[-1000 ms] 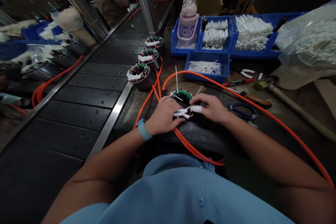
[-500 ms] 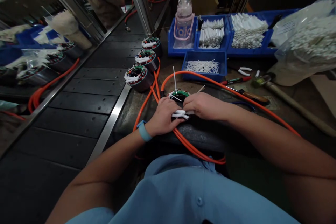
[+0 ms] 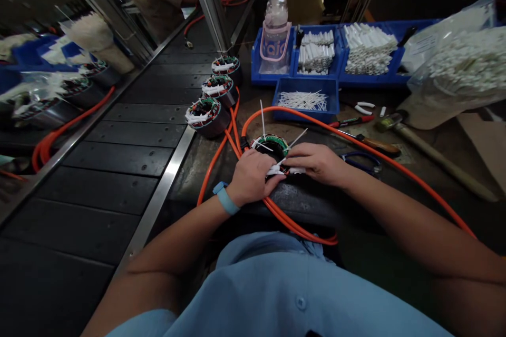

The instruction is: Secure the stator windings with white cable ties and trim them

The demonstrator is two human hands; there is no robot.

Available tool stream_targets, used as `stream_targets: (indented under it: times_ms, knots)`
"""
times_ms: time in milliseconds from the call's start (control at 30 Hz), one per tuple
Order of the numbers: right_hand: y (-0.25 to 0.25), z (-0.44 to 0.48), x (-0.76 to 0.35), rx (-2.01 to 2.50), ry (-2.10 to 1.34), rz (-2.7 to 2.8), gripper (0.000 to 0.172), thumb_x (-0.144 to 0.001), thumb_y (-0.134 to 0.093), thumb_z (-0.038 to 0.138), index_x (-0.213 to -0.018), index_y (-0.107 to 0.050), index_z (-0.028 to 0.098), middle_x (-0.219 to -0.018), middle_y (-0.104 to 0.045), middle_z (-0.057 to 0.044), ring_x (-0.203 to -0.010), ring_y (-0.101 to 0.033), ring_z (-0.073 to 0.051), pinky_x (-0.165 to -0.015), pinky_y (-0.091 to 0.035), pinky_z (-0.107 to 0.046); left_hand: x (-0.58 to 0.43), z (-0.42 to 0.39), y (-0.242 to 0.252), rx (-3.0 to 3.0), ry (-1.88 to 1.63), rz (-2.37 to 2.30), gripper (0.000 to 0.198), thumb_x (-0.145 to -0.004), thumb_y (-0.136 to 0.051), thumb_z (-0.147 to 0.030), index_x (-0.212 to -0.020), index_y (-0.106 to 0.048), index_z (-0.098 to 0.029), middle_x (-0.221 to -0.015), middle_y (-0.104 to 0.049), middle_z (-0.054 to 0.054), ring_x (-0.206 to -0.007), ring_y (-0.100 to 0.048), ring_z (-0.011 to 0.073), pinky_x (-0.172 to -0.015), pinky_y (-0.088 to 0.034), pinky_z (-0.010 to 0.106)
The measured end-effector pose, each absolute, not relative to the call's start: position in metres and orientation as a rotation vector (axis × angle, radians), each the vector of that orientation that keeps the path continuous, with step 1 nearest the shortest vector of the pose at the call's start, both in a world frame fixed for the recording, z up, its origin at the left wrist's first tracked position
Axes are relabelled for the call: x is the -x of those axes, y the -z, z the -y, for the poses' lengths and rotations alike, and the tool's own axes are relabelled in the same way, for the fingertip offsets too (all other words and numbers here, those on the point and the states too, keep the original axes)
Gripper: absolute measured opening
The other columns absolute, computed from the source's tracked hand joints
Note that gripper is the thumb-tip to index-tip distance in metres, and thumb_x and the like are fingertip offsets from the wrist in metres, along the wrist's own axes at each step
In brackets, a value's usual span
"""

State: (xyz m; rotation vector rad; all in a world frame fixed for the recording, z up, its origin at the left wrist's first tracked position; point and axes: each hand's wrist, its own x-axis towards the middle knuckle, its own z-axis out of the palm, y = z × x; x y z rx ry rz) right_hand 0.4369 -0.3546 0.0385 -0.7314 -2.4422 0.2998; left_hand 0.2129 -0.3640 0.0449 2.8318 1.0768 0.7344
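1. Only the head view here. The stator [image 3: 272, 146] sits on the table [image 3: 435, 179] right in front of the person, inside a loop of orange hose [image 3: 356, 139], with white zip ties poking up off it.
2. The left hand [image 3: 253, 176], blue wristband on, is curled at the near rim with its fingers pinched on the white sleeved leads [image 3: 276, 170].
3. The right hand [image 3: 316, 162] comes in from the other side, fingertips closed on the same bundle. The two hands are almost touching.
4. Blue-handled pliers [image 3: 361, 160] lie just beside the right hand, and a hammer [image 3: 395, 124] is further back.
5. Three more stators [image 3: 207, 113] line the table's left edge by the dark conveyor [image 3: 130, 142].
6. Blue bins [image 3: 302, 115] of white ties and tubes are at the back, and one holds a water bottle [image 3: 275, 31].
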Motion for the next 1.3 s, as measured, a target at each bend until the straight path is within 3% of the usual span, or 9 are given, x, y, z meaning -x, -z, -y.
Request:
stream_targets:
  times_ms: [200,533,733,967,1067,1167,1300]
  knots:
    - [-0.042,0.354,-0.436,0.773,-0.297,2.425,0.023,-0.089,-0.046,0.016,-0.097,-0.068,0.018,-0.099,-0.066,-0.009,-0.091,-0.059,-0.018,-0.078,-0.047,-0.028,-0.219,0.367,-0.039,-2.728,-0.913,-1.165,0.024,-0.084,-0.050,-0.040,-0.074,-0.049,-0.018,-0.068,-0.057,0.003,-0.068,-0.052,0.0184,-0.078,-0.041,0.038]
    - [-0.068,0.347,-0.420,1.016,-0.268,2.628,0.021,-0.083,-0.049,0.011,-0.084,-0.070,0.015,-0.085,-0.064,-0.008,-0.082,-0.058,-0.018,-0.070,-0.039,-0.025,-0.233,0.372,-0.042,-2.648,-0.865,-1.386,0.015,-0.078,-0.051,-0.029,-0.068,-0.045,-0.019,-0.065,-0.057,0.002,-0.067,-0.053,0.0184,-0.079,-0.040,0.037]
    - [-0.107,0.326,-0.396,1.133,-0.479,2.969,0.015,-0.076,-0.058,0.014,-0.077,-0.072,0.020,-0.079,-0.067,-0.005,-0.075,-0.060,-0.016,-0.062,-0.035,-0.023,-0.233,0.372,-0.058,-2.602,-0.550,-1.418,0.013,-0.078,-0.055,-0.029,-0.078,-0.050,-0.018,-0.076,-0.062,0.004,-0.076,-0.057,0.0212,-0.082,-0.040,0.039]
    - [-0.119,0.318,-0.371,1.303,-0.289,3.135,0.017,-0.077,-0.058,0.023,-0.081,-0.073,0.015,-0.072,-0.066,-0.010,-0.068,-0.061,-0.020,-0.053,-0.029,-0.026,-0.214,0.360,-0.077,-2.636,-0.270,-1.235,0.029,-0.079,-0.061,-0.040,-0.091,-0.055,-0.015,-0.087,-0.065,0.008,-0.082,-0.058,0.0232,-0.078,-0.041,0.035]
    - [-0.115,0.323,-0.378,1.247,-0.286,3.107,0.018,-0.081,-0.053,0.020,-0.079,-0.071,0.016,-0.075,-0.066,-0.008,-0.071,-0.060,-0.018,-0.055,-0.031,-0.026,-0.205,0.353,-0.086,-2.723,-0.161,-1.022,0.028,-0.081,-0.059,-0.039,-0.095,-0.059,-0.015,-0.094,-0.066,0.008,-0.089,-0.058,0.0229,-0.082,-0.039,0.035]
    - [-0.100,0.340,-0.396,1.089,-0.190,3.049,0.019,-0.083,-0.051,0.016,-0.080,-0.069,0.016,-0.079,-0.064,-0.007,-0.077,-0.058,-0.018,-0.062,-0.037,-0.027,-0.204,0.351,-0.089,-2.754,-0.068,-1.019,0.022,-0.083,-0.055,-0.037,-0.084,-0.064,-0.017,-0.087,-0.067,0.005,-0.085,-0.059,0.0213,-0.083,-0.035,0.037]
    - [-0.064,0.371,-0.418,0.922,0.048,2.822,0.030,-0.088,-0.040,0.012,-0.106,-0.064,0.011,-0.095,-0.063,-0.012,-0.094,-0.055,-0.021,-0.081,-0.046,-0.033,-0.207,0.352,-0.081,-2.723,-0.090,-1.140,0.031,-0.083,-0.054,-0.044,-0.074,-0.063,-0.016,-0.076,-0.066,0.006,-0.078,-0.057,0.0211,-0.079,-0.035,0.036]
